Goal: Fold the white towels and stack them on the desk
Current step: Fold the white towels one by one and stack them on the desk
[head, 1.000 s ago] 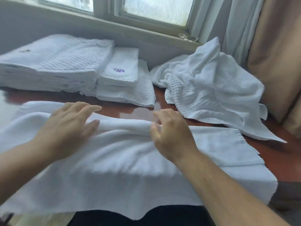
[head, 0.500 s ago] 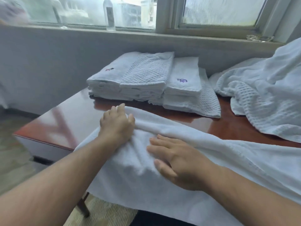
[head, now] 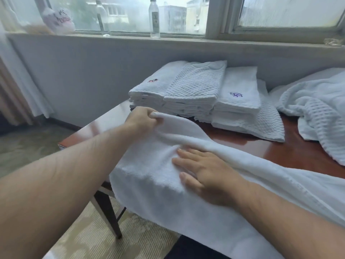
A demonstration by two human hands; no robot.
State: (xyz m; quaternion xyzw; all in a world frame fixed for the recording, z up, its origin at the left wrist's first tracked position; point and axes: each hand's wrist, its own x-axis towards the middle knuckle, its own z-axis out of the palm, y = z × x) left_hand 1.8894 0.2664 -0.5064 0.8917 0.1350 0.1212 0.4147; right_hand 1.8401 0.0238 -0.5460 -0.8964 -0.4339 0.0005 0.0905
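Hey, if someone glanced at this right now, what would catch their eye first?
The big white towel draped over the near edge of the desk, with the left hand gripping its left end and the right hand pressed flat on it. Behind it sits a neat stack of folded towels, and a rumpled heap lies at the far right.

No legible txt, towel logo (head: 236,94) (purple) unreadable

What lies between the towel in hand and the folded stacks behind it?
Nothing visible: only bare desk separates the towel from the folded stacks. The left hand grips its corner; the right hand presses it flat.
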